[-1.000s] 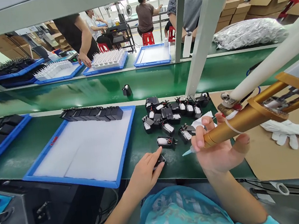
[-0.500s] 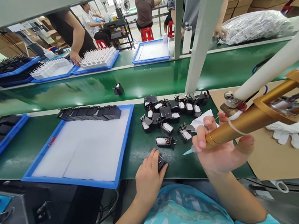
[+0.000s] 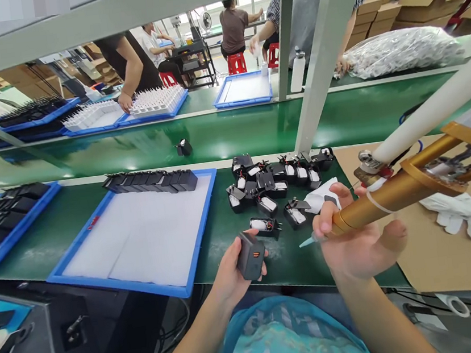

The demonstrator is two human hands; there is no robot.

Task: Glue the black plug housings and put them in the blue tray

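My left hand (image 3: 233, 265) holds a black plug-adapter case (image 3: 251, 256), lifted near the table's front edge. Two small orange marks show on the face turned upward. My right hand (image 3: 350, 242) has its fingers around the front of a gold-coloured dispensing gun (image 3: 364, 212), thumb apart below the barrel. The gun's pale teal nozzle (image 3: 307, 241) points left toward the case, apart from it. A small dark piece (image 3: 331, 202) shows by the right fingertips; whether they hold it I cannot tell. Just beyond the left hand lies an opened adapter (image 3: 264, 225) with white insides and wires.
Several opened black adapters (image 3: 265, 181) are heaped behind. A blue-rimmed tray (image 3: 199, 232) with a row of black cases (image 3: 150, 181) stands left. White gloves (image 3: 463, 211) lie on cardboard (image 3: 435, 261) at right. A slanted metal post (image 3: 314, 86) rises behind the heap. Co-workers stand across the green belt (image 3: 233, 128).
My left hand has raised the case off the table and turned it so its marked face shows. My right hand keeps its hold on the gun. The whole view has shifted slightly.
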